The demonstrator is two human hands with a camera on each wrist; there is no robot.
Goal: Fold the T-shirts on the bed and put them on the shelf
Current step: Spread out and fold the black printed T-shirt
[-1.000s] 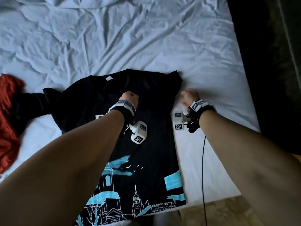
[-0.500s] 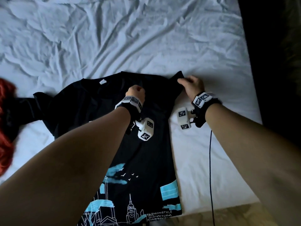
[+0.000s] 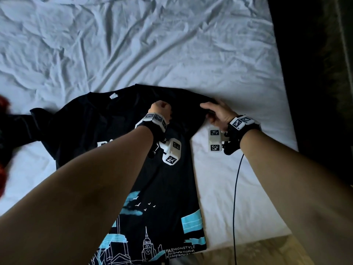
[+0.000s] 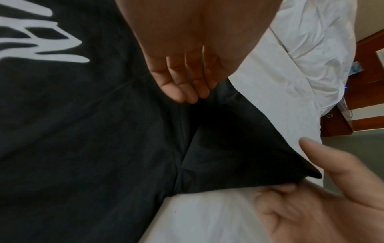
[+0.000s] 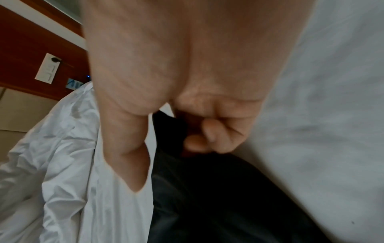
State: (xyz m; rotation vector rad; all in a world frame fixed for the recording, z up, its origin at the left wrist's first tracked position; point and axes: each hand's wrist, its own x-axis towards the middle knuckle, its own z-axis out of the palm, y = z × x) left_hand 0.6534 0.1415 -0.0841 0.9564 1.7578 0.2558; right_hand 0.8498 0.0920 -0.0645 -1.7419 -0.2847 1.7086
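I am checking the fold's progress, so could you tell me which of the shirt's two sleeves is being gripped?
The sleeve on the person's right, pinched by the right hand; the other sleeve lies spread out, untouched.

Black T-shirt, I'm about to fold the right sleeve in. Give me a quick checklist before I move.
1. Left hand pinning the shirt: ok, its fingertips press the cloth beside the sleeve seam.
2. Right hand at the right sleeve: ok, the sleeve corner lies between thumb and fingers.
3. Pinch closed on the sleeve: cannot tell, the hand is blurred in the wrist views.
4. Body flat: ok, the lower part lies smooth on the sheet.
5. Other sleeve folded: not ok, it is spread out to the left.
6. Cable clear of the shirt: ok, it runs to the right of it.
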